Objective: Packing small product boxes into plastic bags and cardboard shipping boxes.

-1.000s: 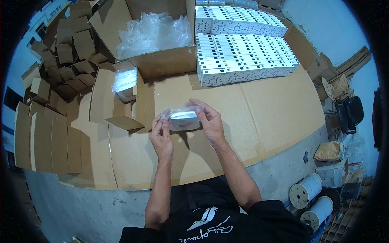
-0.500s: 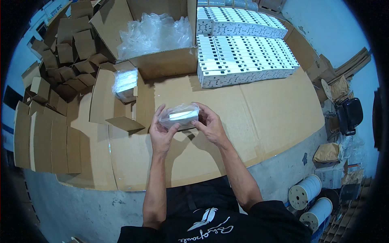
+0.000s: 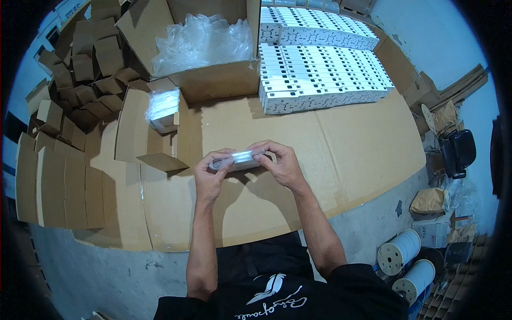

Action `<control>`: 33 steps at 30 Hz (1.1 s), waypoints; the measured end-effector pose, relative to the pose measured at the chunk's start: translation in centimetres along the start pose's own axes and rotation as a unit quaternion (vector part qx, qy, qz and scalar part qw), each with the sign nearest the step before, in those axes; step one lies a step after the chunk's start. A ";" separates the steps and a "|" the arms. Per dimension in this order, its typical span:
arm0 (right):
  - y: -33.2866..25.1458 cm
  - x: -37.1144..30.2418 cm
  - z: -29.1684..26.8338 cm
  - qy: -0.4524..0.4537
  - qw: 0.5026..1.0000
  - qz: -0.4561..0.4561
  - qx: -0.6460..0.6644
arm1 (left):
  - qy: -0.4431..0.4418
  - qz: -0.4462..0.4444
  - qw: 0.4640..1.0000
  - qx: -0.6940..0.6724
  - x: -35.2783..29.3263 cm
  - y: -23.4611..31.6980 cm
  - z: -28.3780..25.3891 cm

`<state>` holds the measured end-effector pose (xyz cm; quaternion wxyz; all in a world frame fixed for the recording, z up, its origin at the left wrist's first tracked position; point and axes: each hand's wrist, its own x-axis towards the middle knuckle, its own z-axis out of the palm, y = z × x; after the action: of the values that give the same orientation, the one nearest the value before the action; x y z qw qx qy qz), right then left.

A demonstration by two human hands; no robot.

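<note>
Between both hands, a little above the cardboard-covered table (image 3: 277, 208), is a white flat box in a clear plastic bag (image 3: 244, 159). My left hand (image 3: 212, 173) pinches its left end, thumb on the near side. The fingers of my right hand (image 3: 281, 164) close on its right end, with the thumb on the near edge. Ahead and to the left stands an open small carton (image 3: 176, 152), holding several bagged white pieces (image 3: 162, 108) in its far part. What lies deeper in that carton is hidden.
A large open carton (image 3: 218, 82) of clear plastic bags (image 3: 205, 45) stands behind. Rows of stacked white boxes (image 3: 325, 80) fill the far right. Opened brown cartons (image 3: 61, 184) crowd the left side. Cable spools (image 3: 399, 252) stand on the floor at right.
The bagged white box has tilted, now showing a narrower edge, and the loose plastic lies closer around it. Both hands have shifted slightly, with the fingers closing in.
</note>
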<state>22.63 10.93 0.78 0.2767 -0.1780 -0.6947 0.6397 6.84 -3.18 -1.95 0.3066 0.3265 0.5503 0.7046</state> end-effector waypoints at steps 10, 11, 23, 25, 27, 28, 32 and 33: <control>1.3 0.8 2.0 0.102 0.990 -0.014 0.097 | 0.136 -0.034 0.990 -0.021 0.5 -0.9 1.9; 0.7 0.6 2.2 0.102 0.990 -0.013 0.097 | 0.136 -0.046 0.989 -0.039 0.6 -0.9 1.9; -0.8 0.0 1.1 0.005 0.990 -0.049 -0.128 | 0.148 -0.066 0.985 -0.066 1.5 -1.8 1.3; -0.5 0.0 1.0 0.022 0.987 -0.074 -0.141 | 0.151 -0.076 0.983 -0.072 1.8 -1.4 1.5; -0.3 0.0 0.8 0.025 0.987 -0.075 -0.139 | 0.222 0.091 0.968 0.075 1.6 1.2 3.0; -0.4 0.1 0.7 0.026 0.987 -0.080 -0.136 | 0.221 0.091 0.968 0.075 1.4 2.4 3.0; -0.4 0.4 0.5 0.005 0.990 -0.081 -0.116 | 0.011 0.366 0.831 0.418 0.9 4.9 2.2; -0.4 0.4 0.4 0.008 0.989 -0.085 -0.121 | -0.036 0.346 0.833 0.431 1.0 4.7 2.1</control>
<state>22.15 10.77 1.25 0.3124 -0.1556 -0.7771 0.5237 7.55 -2.16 3.12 -0.1091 0.6194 0.6381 0.4442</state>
